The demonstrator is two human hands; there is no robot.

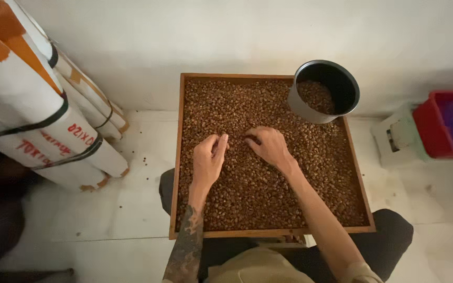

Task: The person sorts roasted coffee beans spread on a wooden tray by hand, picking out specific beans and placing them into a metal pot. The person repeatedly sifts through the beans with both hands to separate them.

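Where both hands rest, brown beans point(258, 183) lie heaped.

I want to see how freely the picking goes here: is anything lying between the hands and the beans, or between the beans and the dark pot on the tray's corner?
Nothing visible does. The left hand and the right hand rest directly on the brown beans in the wooden tray. The dark pot stands open on the tray's far right corner, with only beans between it and the hands.
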